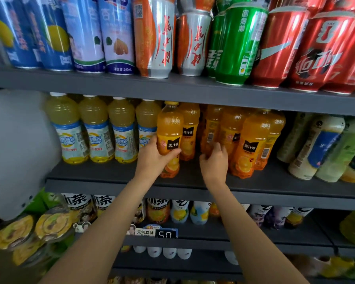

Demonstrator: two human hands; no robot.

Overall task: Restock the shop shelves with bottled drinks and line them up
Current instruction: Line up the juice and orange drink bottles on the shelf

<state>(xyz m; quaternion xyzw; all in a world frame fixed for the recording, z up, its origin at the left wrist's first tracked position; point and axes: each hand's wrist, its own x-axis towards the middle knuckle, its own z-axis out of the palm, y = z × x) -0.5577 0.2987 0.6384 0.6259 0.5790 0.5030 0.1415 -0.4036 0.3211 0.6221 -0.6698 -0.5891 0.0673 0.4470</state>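
While the left hand (152, 154) grips an orange bottle (169, 128) near the shelf edge (193, 191), the right hand (214, 160) hovers loosely curled, holding nothing.

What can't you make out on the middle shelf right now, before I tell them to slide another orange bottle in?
- Head view: whether the right hand grips the rear orange bottle; its fingers are seen from behind.
- How many orange bottles stand behind the front orange bottle; the front ones hide them.
- Base of the bottle held by the left hand: the hand covers part, so contact with the shelf is unclear.
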